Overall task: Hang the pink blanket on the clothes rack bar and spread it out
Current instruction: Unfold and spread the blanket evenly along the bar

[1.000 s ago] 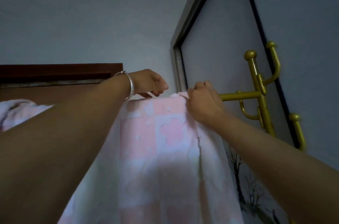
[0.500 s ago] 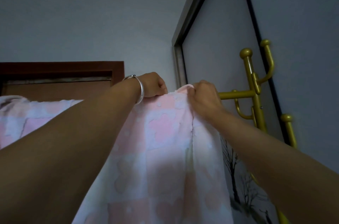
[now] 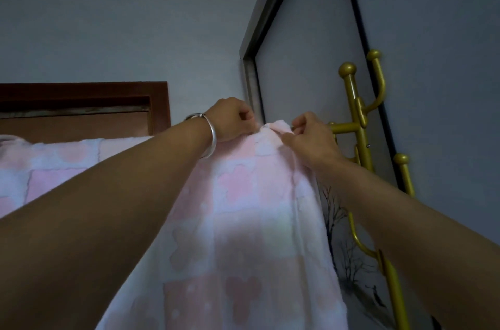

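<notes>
The pink blanket (image 3: 243,208), checked pink and white with heart shapes, hangs over the gold clothes rack bar (image 3: 343,127) and stretches away to the left. Only a short stub of the bar shows, right of the cloth. My left hand (image 3: 232,120), a silver bangle on its wrist, pinches the blanket's top edge. My right hand (image 3: 308,137) grips the same top edge just to the right, at the blanket's right end. The two hands are close together.
The gold rack's upright post (image 3: 362,140) with knobbed hooks stands right of my hands. Behind it a dark-framed picture (image 3: 303,64) leans on the grey wall. A brown wooden door frame (image 3: 159,102) is at the left, behind the blanket.
The blanket's top edge now lies spread further left along the bar. My hands have come closer together at the right end, and the view has tilted.
</notes>
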{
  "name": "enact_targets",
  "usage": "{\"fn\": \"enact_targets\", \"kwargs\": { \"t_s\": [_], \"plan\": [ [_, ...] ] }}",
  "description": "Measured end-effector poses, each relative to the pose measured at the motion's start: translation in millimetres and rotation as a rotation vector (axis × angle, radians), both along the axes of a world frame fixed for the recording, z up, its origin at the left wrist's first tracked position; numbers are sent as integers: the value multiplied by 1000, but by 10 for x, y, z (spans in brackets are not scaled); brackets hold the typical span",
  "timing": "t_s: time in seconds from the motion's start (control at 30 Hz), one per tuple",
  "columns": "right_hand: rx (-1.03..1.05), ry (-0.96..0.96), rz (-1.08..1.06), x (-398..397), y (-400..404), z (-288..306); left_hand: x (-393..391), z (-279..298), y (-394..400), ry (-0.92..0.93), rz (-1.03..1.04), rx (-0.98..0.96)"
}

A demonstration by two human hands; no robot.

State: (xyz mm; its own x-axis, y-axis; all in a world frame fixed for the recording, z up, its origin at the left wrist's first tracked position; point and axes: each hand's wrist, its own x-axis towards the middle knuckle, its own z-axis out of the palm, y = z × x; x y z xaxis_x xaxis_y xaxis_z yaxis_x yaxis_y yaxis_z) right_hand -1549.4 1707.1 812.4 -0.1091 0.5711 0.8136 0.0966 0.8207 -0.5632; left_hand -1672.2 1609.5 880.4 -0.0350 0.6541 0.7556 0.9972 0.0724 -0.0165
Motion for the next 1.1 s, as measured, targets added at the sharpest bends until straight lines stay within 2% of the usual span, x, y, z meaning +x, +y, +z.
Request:
{"fn": "enact_targets", "kwargs": {
  "t_s": [0.17, 0.3, 0.4, 0.5, 0.63, 0.7, 0.8, 0.93, 1.1],
  "plan": [
    [-21, -16, -5, 56, -30, -81, 20, -171, 4, 107, 13, -26],
    [-34, 39, -56, 92, 2, -109, 40, -243, 28, 107, 20, 22],
    [44, 24, -95, 73, -2, -14, 84, -228, 67, 90, -2, 51],
    [173, -140, -210, -28, -19, 113, 122, -185, 147, 77, -4, 51],
    [393, -411, -475, -86, -23, 221, 157, -103, 246, 114, 66, -8],
    [398, -470, -497, -69, 7, 288, 170, -68, 272, 101, 91, -30],
    [177, -435, -363, 5, 92, 445, 206, -15, 298, 67, 131, -65],
    [-99, -395, 70, 199, 206, 568, 281, 56, 307, 37, 171, -91],
    [-364, -301, 439, 268, 276, 510, 358, 76, 326, 60, 198, -115]
  ]
}}
